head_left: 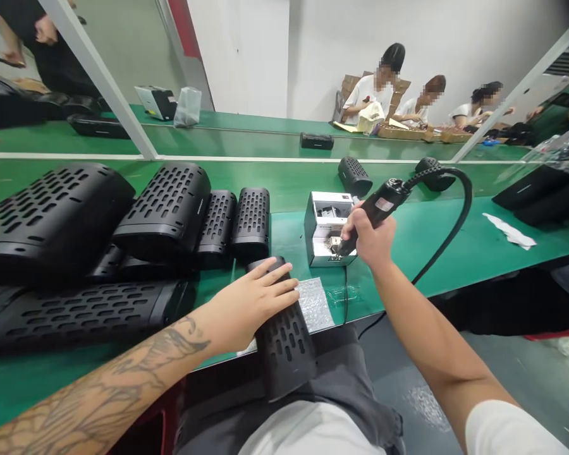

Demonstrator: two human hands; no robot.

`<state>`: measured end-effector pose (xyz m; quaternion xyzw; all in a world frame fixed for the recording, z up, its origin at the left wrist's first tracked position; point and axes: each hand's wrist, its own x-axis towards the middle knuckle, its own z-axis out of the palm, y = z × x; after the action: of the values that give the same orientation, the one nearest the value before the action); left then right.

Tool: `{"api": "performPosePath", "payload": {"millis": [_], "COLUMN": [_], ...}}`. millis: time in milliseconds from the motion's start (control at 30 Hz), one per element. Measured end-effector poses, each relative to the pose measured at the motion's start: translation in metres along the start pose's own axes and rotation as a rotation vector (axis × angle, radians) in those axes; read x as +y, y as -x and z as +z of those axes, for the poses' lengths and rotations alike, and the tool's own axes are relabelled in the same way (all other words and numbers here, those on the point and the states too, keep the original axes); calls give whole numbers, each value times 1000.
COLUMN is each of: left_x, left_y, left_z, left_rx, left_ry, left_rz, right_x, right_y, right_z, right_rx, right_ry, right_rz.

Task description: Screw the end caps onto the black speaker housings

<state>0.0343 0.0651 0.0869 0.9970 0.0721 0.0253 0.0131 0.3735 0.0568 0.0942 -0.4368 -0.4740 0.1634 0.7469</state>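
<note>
My right hand [373, 237] is wrapped around a black electric screwdriver [384, 201], whose thick black cable arcs to the right. Its front end points down at the front of a white screw feeder [332, 226]; whether the bit touches a screw cannot be made out. My left hand [260, 300] lies with fingers spread over a black slotted housing [287, 344], and its thumb is hidden. That housing slants from the bench edge toward my lap. Beside it, a sheet of bubble wrap [317, 304] lies on the green bench.
Black slotted housings [164, 212] of several sizes crowd the left side. Another housing [354, 175] stands behind the feeder. A white cloth or paper [508, 231] lies on the right. White frame posts [102, 82] slant up from the bench. Several people [372, 95] work across the line.
</note>
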Motion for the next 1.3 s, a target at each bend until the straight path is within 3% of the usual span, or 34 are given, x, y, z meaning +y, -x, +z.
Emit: {"api": "performPosePath", "payload": {"millis": [100, 233, 367, 533, 767, 1300], "left_x": [17, 46, 59, 61, 63, 63], "left_y": [0, 1, -3, -8, -7, -11], "left_z": [0, 13, 23, 21, 18, 16], "left_rx": [45, 109, 137, 127, 114, 66], "left_ry": [-13, -71, -117, -87, -77, -29], "left_rz": [-190, -529, -679, -710, -703, -697], "right_x": [-17, -59, -97, -104, -83, -80], "right_y": [6, 26, 53, 74, 80, 77], "right_z": [-4, -13, -13, 1, 12, 19], "right_rx": [-8, -43, -208, -348, -339, -347], "right_ry": [-69, -233, -368, -355, -342, -296], "right_rz": [12, -35, -53, 19, 40, 180]}}
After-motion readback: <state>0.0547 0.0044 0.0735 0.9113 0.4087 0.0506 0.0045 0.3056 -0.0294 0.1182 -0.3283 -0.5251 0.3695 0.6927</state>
